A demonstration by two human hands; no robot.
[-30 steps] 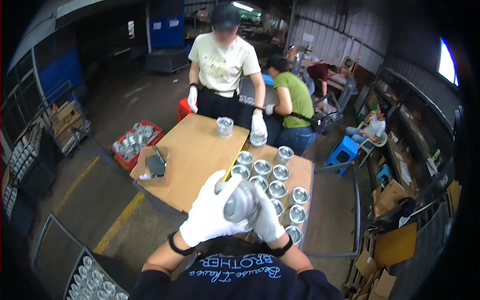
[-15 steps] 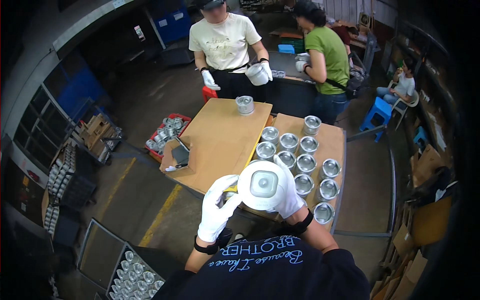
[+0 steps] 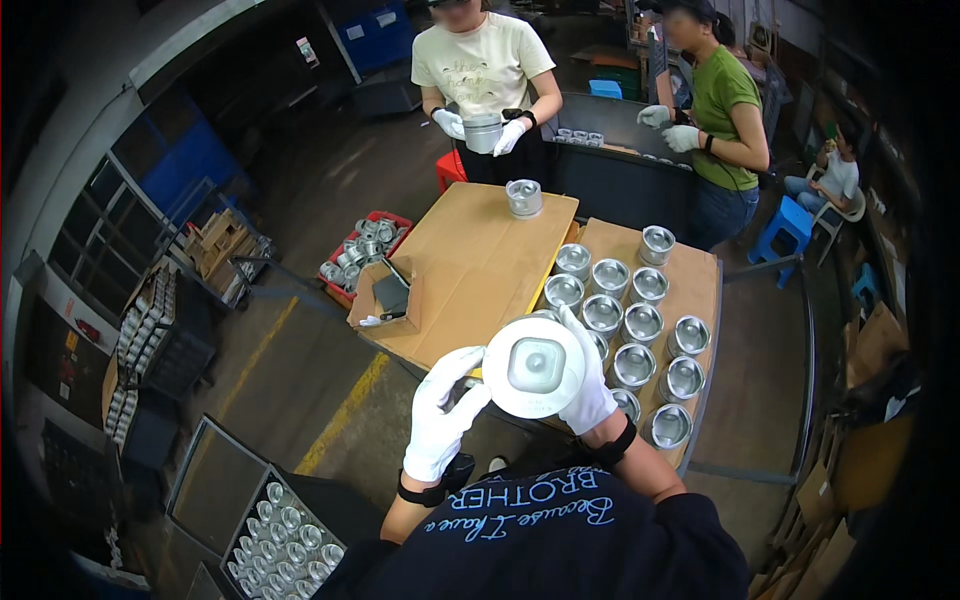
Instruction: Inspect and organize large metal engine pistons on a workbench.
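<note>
A silver engine piston (image 3: pixel 537 367) is held up before my chest, its round crown facing me with a squarish recess in the middle. My right hand (image 3: pixel 590 390), in a white glove, grips its right side; part of the fingers is hidden behind it. On the left rim, the gloved thumb and fingers of my left hand (image 3: pixel 440 410) pinch the piston, with a gap between thumb and forefinger. Just beyond and to the right, several pistons (image 3: pixel 634 367) stand in rows on a brown board (image 3: pixel 610 236).
A cardboard-topped table (image 3: pixel 470 250) carries one piston (image 3: pixel 524 198) and an open carton (image 3: pixel 400 322). Beside it sits a red crate (image 3: pixel 405 222) of metal parts. Across, a co-worker (image 3: pixel 485 70) holds a piston; another in green (image 3: pixel 725 120) stands right. A piston-filled bin (image 3: pixel 275 540) is lower left.
My view has shifted, so the table and pistons appear farther right and slightly lower. My hands keep the piston up. The co-worker opposite now has both hands on a piston; the one in green has turned.
</note>
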